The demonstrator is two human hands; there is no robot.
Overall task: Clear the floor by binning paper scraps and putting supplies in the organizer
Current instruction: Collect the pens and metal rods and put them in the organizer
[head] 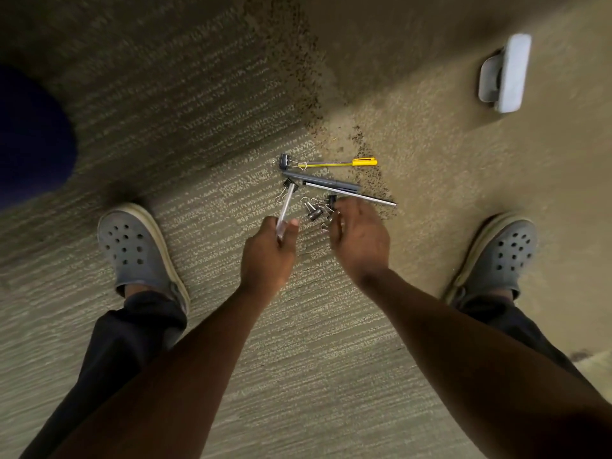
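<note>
A clear pen [285, 208] is sticking up at a tilt near the middle. Beyond it, a yellow pen [344, 163], a grey marker [323, 181] and black binder clips [316, 210] are lying clustered on the carpet.

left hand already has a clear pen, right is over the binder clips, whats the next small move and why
Probably lower the right hand onto the loose binder clips and gather them. The left hand already has the clear pen in its grip, and the right hand's fingers hang right at the clips, holding nothing visible. The yellow pen and gray pen lie farther off.
</note>
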